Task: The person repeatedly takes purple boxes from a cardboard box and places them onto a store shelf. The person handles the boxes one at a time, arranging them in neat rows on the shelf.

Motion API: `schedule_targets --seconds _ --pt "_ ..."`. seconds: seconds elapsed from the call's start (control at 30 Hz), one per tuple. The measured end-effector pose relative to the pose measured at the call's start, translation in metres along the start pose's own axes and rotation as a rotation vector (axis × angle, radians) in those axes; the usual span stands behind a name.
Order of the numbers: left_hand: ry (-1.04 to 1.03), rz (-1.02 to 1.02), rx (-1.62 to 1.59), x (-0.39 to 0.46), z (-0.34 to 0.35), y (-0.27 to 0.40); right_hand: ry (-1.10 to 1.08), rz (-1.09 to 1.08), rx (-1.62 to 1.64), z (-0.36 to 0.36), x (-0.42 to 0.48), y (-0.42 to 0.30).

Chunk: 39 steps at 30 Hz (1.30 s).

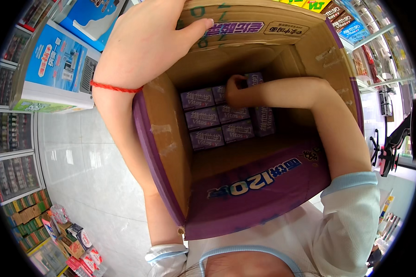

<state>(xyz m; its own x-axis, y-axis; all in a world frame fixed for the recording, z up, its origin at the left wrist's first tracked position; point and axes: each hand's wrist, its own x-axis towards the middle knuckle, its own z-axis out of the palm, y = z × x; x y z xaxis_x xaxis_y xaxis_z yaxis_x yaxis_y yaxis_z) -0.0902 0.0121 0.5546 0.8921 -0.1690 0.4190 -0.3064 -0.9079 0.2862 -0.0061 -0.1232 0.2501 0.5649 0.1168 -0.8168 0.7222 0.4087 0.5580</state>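
Note:
A purple-and-brown cardboard carton (168, 162) stands tilted against my body, its mouth towards me. Purple Vitasoy drink packs (203, 117) lie in rows on its bottom, with a few turned the other way at the right. My right hand (236, 91) reaches in among the packs at the back; its fingers are bent beside a pack, and shadow and the wrist hide whether they hold it. My left hand (152, 38), with a red cord at the wrist, lies over the carton's far left corner, thumb on the flap and fingertips out of view at the top.
Blue printed cartons (57, 62) stand at the upper left. Shelves of small goods (14, 133) line the left side. Stacked packs (78, 242) sit on the floor at lower left. More drink packs (355, 31) fill a shelf at upper right. A black stand (391, 149) is at the right.

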Motion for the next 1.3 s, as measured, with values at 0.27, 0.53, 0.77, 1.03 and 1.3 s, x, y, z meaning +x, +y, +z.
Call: schedule_targets --seconds 0.27,0.53,0.77,1.03,1.3 --pt "-0.008 0.013 -0.016 0.006 -0.002 0.021 0.079 -0.110 0.302 0.078 -0.064 0.007" --pt "-0.003 -0.062 -0.006 -0.005 -0.006 0.016 0.196 -0.143 0.445 0.110 -0.088 0.020" --pt "0.016 -0.038 0.038 -0.006 -0.007 0.015 0.257 -0.141 0.501 0.109 -0.093 0.027" --pt "0.004 -0.097 0.031 -0.005 -0.007 0.020 0.308 -0.157 0.556 0.113 -0.102 0.038" --pt "-0.007 -0.083 0.040 -0.005 -0.008 0.021 0.336 -0.163 0.584 0.112 -0.105 0.038"
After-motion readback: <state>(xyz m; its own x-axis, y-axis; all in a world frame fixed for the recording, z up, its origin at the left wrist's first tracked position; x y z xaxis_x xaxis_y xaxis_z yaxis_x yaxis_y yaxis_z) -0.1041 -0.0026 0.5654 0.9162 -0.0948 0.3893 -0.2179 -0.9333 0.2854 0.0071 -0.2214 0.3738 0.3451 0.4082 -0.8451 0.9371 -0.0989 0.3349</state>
